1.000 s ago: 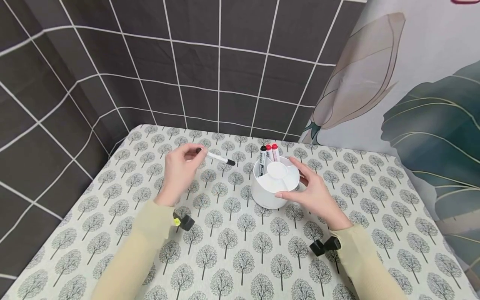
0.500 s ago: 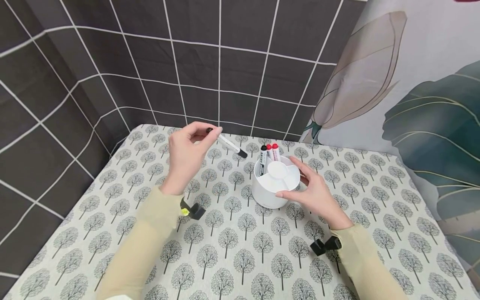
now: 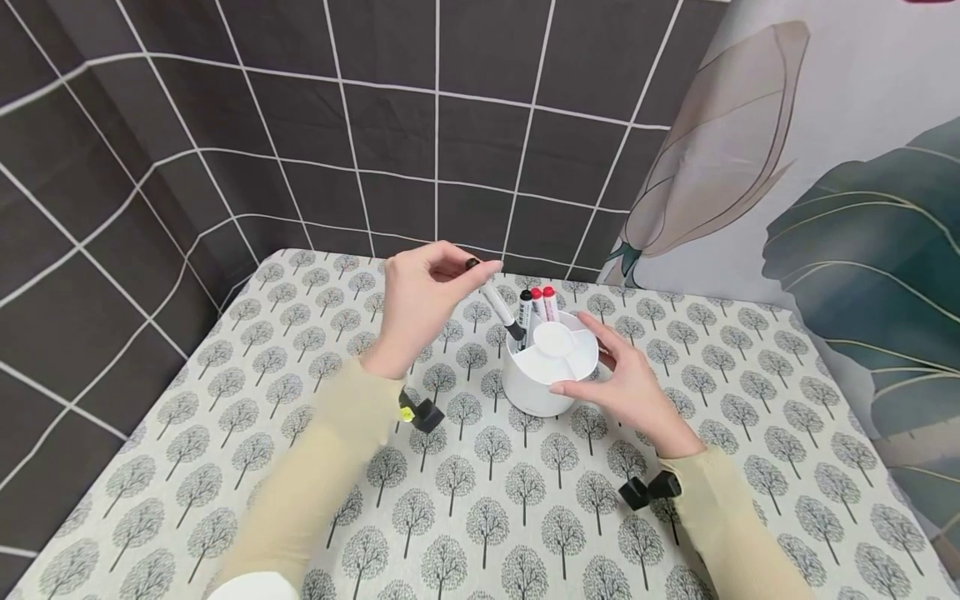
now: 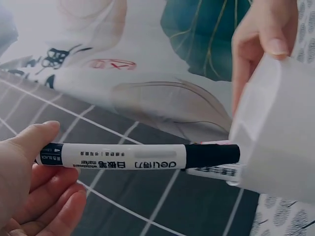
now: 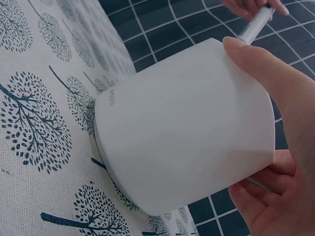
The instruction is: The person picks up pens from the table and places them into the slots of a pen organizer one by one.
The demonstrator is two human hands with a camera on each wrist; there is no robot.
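My left hand point(image 3: 425, 300) pinches a whiteboard marker point(image 3: 497, 303) by its end, with the black cap slanting down to the rim of a white round pen holder point(image 3: 534, 387). In the left wrist view the marker point(image 4: 123, 156) shows its white printed barrel. My right hand point(image 3: 626, 382) grips the holder's right side, thumb in front and fingers behind, as the right wrist view shows on its smooth wall point(image 5: 182, 132). Inside the holder, at the back left, stand a black-capped marker point(image 3: 525, 310) and two red-capped markers point(image 3: 551, 302). Its front compartments hold no pens.
The table is covered by a cloth point(image 3: 450, 483) printed with trees. Behind it hangs a dark curtain point(image 3: 390, 125) with a white grid, and a leaf-patterned curtain point(image 3: 847, 250) hangs on the right. Black wrist cameras point(image 3: 427, 415) sit on both sleeves.
My left hand has moved right with the marker, bringing it from beside the holder to its rim and tilting it more steeply downward. My right hand and the holder have stayed put.
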